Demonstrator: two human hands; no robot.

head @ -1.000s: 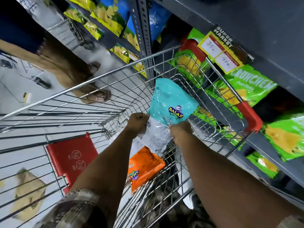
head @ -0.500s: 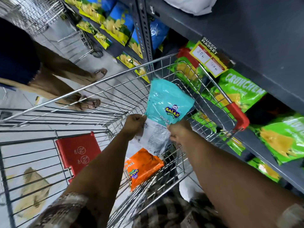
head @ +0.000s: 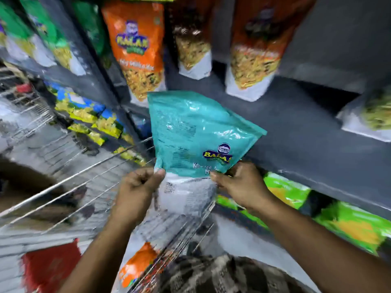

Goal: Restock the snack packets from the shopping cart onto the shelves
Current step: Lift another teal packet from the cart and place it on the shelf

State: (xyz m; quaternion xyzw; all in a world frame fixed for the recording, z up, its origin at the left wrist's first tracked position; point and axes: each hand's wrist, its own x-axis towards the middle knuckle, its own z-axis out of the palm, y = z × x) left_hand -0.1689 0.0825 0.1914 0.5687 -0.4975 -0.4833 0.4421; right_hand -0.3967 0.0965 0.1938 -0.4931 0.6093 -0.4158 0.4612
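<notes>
Both hands hold a teal snack packet (head: 194, 132) with a white lower part, upright above the wire shopping cart (head: 84, 182). My left hand (head: 137, 187) pinches its lower left edge and my right hand (head: 241, 182) grips its lower right edge. The packet's top reaches the front edge of a dark grey shelf (head: 296, 127). On that shelf stand orange packets (head: 137, 49) with white bases. Another orange packet (head: 137, 263) lies in the cart below my left arm.
Green packets (head: 349, 225) fill the shelf below, at right. Blue and yellow packets (head: 84, 111) sit on the left bay behind a grey upright post (head: 101, 66). The cart's red flap (head: 50, 267) is at bottom left. The picture is blurred by motion.
Both hands have lifted the teal packet out of the cart up to the shelf's level. My view has swung upward, bringing the shelf with orange packets into sight.
</notes>
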